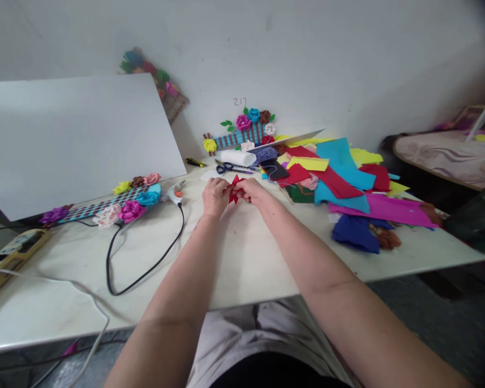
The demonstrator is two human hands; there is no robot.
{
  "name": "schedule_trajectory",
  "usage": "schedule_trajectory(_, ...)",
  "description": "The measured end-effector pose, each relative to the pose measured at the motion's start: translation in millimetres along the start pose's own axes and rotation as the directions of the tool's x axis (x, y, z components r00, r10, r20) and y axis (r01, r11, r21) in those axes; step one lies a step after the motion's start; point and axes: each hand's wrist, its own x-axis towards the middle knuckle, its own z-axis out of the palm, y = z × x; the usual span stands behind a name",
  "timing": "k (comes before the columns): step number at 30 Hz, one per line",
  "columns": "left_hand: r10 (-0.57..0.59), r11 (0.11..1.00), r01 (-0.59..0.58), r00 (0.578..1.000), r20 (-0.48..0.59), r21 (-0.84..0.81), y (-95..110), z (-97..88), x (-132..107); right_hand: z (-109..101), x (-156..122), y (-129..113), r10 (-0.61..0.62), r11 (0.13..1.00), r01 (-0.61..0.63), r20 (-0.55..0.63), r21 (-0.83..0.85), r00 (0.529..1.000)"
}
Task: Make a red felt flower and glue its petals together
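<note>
Both my hands meet over the middle of the white table (242,258). My left hand (214,196) and my right hand (254,191) each have their fingers closed on a small red felt piece (234,189) with pointed petals, held between them just above the tabletop. Behind the hands lie blue-handled scissors (226,167) and a white roll (237,157). A glue gun (176,192) with a black cable (145,269) rests to the left of my left hand.
A heap of coloured felt sheets (347,183) covers the right side of the table. A woven strip with felt flowers (117,205) lies at the left, another one (242,132) leans on the wall. A large white board (73,134) stands at the back left. A power strip (12,250) sits far left.
</note>
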Motion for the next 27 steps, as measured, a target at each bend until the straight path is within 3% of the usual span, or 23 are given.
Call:
schedule_trajectory(7, 0.061, 0.998, -0.061, 0.998, -0.012, 0.036, 4.3, -0.2, -0.7, -5.5, 11.0, 5.8, 0.030, 0.996, -0.036, 0.076, 0.083, 0.997)
schedule_trajectory(18, -0.026, 1.000, 0.026, 1.000, -0.008, -0.016, 6.9, -0.8, -0.3, -4.9, 12.8, 9.9, -0.079, 0.990, 0.070, 0.074, 0.124, 0.994)
schedule_trajectory(23, -0.156, 0.987, 0.155, 0.988, 0.001, -0.030, 10.0, -0.1, 0.2, -4.8, 13.1, 9.6, -0.089, 0.987, 0.077, 0.086, 0.138, 0.992)
schedule_trajectory(27, -0.116, 0.987, 0.111, 0.993, -0.034, -0.119, 11.1, -0.4, 0.8, -4.9, 10.4, 7.7, -0.093, 0.990, 0.086, 0.060, 0.116, 0.994)
